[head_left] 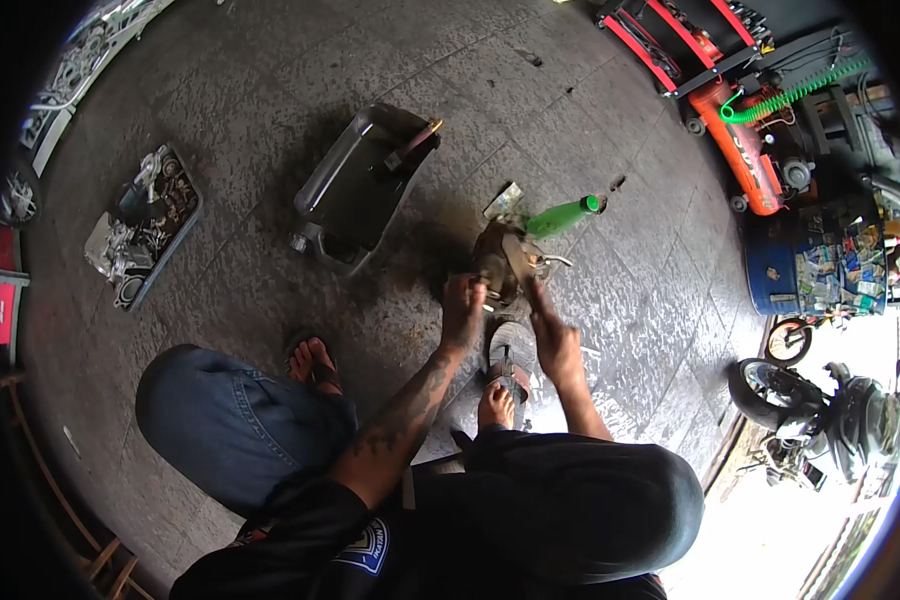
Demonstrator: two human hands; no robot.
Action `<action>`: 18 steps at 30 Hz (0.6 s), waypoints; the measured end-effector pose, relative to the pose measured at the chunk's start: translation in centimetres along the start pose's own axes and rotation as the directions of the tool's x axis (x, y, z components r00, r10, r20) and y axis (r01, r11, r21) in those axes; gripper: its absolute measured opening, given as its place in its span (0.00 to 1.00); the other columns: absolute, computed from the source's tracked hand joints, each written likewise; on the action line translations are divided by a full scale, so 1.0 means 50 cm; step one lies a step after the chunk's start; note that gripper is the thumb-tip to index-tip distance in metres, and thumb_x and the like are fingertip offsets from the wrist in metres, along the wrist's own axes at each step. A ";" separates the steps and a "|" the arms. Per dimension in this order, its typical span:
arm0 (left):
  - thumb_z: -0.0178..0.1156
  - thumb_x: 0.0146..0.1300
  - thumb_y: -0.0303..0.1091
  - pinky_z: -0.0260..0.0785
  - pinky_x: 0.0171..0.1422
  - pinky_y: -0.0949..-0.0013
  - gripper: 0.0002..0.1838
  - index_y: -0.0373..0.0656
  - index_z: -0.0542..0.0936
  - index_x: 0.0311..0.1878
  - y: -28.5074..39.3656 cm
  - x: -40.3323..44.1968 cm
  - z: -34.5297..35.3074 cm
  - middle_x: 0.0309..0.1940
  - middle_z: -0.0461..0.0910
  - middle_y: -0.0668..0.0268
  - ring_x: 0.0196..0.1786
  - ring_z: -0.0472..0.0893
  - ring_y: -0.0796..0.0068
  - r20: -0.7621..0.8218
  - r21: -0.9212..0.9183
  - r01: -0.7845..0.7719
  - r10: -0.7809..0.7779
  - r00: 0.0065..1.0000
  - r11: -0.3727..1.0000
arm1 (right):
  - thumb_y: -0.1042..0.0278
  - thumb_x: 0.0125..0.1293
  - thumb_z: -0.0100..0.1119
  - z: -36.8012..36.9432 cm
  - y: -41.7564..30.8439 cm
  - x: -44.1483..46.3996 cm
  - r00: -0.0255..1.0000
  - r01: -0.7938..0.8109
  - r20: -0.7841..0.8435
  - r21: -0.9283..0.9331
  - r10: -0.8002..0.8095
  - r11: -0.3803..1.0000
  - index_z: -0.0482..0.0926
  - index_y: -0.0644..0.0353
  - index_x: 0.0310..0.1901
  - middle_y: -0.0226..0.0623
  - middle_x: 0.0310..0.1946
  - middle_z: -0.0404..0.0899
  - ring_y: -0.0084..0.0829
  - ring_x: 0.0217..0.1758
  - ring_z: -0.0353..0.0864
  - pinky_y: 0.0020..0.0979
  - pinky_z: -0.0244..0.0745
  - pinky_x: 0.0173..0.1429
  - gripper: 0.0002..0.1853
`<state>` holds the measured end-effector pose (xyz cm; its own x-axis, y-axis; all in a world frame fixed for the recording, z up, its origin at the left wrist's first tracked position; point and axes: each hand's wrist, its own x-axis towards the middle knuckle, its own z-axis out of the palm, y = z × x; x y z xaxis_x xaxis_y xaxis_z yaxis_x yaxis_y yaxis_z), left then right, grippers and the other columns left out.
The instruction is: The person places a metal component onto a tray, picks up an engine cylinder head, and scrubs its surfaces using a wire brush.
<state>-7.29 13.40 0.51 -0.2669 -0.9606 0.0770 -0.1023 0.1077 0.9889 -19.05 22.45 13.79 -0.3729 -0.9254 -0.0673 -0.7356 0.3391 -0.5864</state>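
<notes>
A dirty metal engine part (492, 262), blurred, stands on the floor in front of my feet. My left hand (461, 312) is closed at its near left edge and appears to grip it. At its right side, my right hand (558, 342) is closed around a long brownish thing (518, 255) smeared by motion, which lies across the part; its kind is unclear. Just behind the part lies a green plastic bottle (562, 217). Beside the bottle is a small pale packet (504, 200).
A cut-open dark jug (320, 190) holds liquid and a tool with a reddish handle (417, 143). Further left, a tray (192, 215) is full of metal engine parts. Along the right are a red tool cart (660, 45), an orange compressor (738, 150), a blue drum (772, 275) and a motorcycle (820, 410).
</notes>
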 end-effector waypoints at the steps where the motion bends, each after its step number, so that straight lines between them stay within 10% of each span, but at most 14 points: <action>1: 0.53 0.70 0.51 0.61 0.59 0.53 0.22 0.41 0.74 0.51 -0.006 0.003 -0.003 0.46 0.74 0.54 0.52 0.70 0.54 -0.017 -0.065 0.114 -0.115 0.993 0.991 | 0.71 0.71 0.52 0.003 -0.003 -0.027 1.000 -0.009 -0.003 0.016 0.009 1.000 0.64 0.45 0.72 0.46 0.61 0.73 0.51 0.58 0.74 0.43 0.77 0.57 0.28; 7: 0.48 0.73 0.55 0.61 0.58 0.56 0.24 0.42 0.74 0.52 -0.022 -0.009 -0.002 0.44 0.73 0.59 0.51 0.68 0.61 0.074 -0.097 0.092 -0.085 0.994 0.991 | 0.71 0.74 0.46 -0.012 -0.013 -0.096 0.937 -0.246 -0.133 0.406 0.323 0.880 0.64 0.55 0.71 0.42 0.67 0.69 0.43 0.66 0.72 0.36 0.73 0.63 0.24; 10: 0.46 0.75 0.54 0.61 0.57 0.59 0.24 0.41 0.74 0.53 -0.023 -0.025 0.014 0.43 0.73 0.60 0.48 0.69 0.65 0.050 -0.118 0.076 -0.070 0.996 0.990 | 0.74 0.72 0.49 0.022 -0.004 -0.078 0.988 -0.122 -0.055 0.288 0.144 0.950 0.64 0.55 0.71 0.43 0.67 0.70 0.49 0.60 0.77 0.37 0.78 0.56 0.26; 11: 0.44 0.75 0.54 0.61 0.57 0.62 0.23 0.41 0.74 0.52 -0.019 -0.031 0.023 0.43 0.72 0.63 0.47 0.69 0.68 0.013 -0.215 0.145 -0.146 0.989 0.966 | 0.74 0.70 0.52 0.047 -0.013 -0.053 0.964 0.122 -0.258 0.225 -0.062 0.967 0.64 0.52 0.72 0.53 0.55 0.79 0.54 0.50 0.82 0.38 0.80 0.48 0.28; 15: 0.44 0.76 0.53 0.59 0.56 0.71 0.22 0.42 0.73 0.48 0.009 0.006 -0.024 0.41 0.69 0.70 0.44 0.66 0.77 0.124 -0.340 0.292 -0.265 0.956 0.894 | 0.74 0.69 0.54 0.057 -0.020 -0.020 0.966 0.106 -0.256 0.250 -0.040 0.962 0.63 0.46 0.73 0.57 0.24 0.77 0.55 0.31 0.82 0.45 0.75 0.36 0.31; 18: 0.45 0.76 0.53 0.58 0.54 0.75 0.21 0.43 0.72 0.46 0.038 0.022 -0.061 0.39 0.67 0.73 0.43 0.64 0.81 0.235 -0.276 0.318 -0.257 0.937 0.907 | 0.73 0.69 0.54 0.047 -0.009 -0.035 0.979 0.045 -0.203 0.274 0.012 0.961 0.64 0.47 0.72 0.59 0.29 0.79 0.55 0.32 0.82 0.46 0.76 0.36 0.30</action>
<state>-4.85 11.74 2.85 -0.4493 -0.8680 -0.2116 0.0869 -0.2782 0.9566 -16.73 23.51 12.26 -0.4884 -0.8679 0.0907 -0.5688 0.2378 -0.7873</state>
